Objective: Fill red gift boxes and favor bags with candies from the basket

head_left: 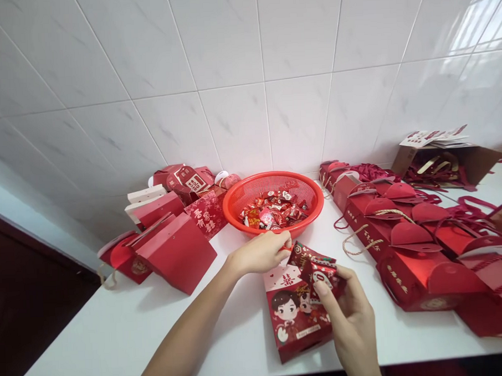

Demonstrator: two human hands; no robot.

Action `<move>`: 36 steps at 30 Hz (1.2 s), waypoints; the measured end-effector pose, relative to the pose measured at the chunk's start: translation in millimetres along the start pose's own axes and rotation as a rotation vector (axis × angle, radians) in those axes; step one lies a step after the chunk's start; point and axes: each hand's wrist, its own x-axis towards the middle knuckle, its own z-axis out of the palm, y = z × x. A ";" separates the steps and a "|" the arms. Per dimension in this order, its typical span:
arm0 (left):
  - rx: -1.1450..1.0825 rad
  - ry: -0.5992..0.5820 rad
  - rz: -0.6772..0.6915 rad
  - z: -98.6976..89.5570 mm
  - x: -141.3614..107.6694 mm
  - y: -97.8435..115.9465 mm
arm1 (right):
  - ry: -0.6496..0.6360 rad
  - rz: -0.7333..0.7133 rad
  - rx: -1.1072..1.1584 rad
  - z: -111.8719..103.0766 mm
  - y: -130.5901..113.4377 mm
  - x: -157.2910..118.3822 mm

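- Through my feed, the red basket (276, 182) of sweets (283, 209) sat on a white table (240, 332), near the tiled wall (235, 122).
- In front of it, my left hand (264, 252) was curled; I couldn't tell what it pinched.
- My right hand (350, 311) pinched wrapped candies (319, 275) over the printed box (284, 333), nearer me than the basket.
- Red boxes (177, 252) flanked the basket; a carton (477, 164) lay far right of it.

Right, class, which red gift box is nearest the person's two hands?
The cartoon-printed box, right by the left hand and right hand; the other boxes are farther away, to either side.
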 end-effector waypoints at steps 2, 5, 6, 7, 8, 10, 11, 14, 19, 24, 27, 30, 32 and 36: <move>0.029 -0.015 -0.013 2.3 0.3 0.3 | -0.058 0.070 0.003 2.3 1.8 0.9; 0.084 -0.086 -0.079 1.9 -2.5 -0.5 | -0.056 0.079 -0.036 3.2 10.7 -10.7; 0.101 -0.117 -0.101 1.6 -3.4 -1.3 | -0.034 0.048 -0.062 3.2 16.0 -17.7; 0.115 -0.145 -0.117 1.3 -3.8 -2.3 | -0.004 0.001 -0.090 3.4 22.1 -25.3; 0.121 -0.168 -0.123 1.4 -3.8 -3.5 | 0.028 -0.062 -0.115 3.6 28.7 -32.8; 0.095 -0.200 -0.100 2.2 -2.3 -6.0 | 0.070 -0.203 -0.141 4.3 41.7 -44.8; 0.074 -0.207 -0.083 3.1 -1.0 -7.0 | 0.075 -0.276 -0.136 4.4 47.5 -48.5; 0.055 -0.224 -0.081 6.6 3.5 -8.8 | 0.050 -0.468 -0.108 1.8 60.7 -50.1; 0.054 -0.297 -0.121 10.3 7.0 -9.0 | -0.127 -0.672 -0.190 -8.4 72.3 -43.8; -0.114 -0.363 -0.050 6.4 3.7 -8.7 | -0.057 -0.682 -0.216 -3.8 77.5 -45.9; -0.056 -0.267 -0.101 5.4 3.9 -10.7 | -0.037 -0.774 -0.210 -1.8 74.5 -41.9; -0.087 -0.293 -0.147 8.0 7.9 -14.9 | -0.100 -0.834 -0.242 -4.8 66.7 -35.6; -0.098 -0.292 -0.163 10.9 11.5 -18.4 | -0.120 -0.839 -0.266 -7.0 61.0 -32.9; -0.276 -0.346 -0.163 18.1 18.5 -27.9 | -0.099 -0.898 -0.312 -3.9 53.6 -30.0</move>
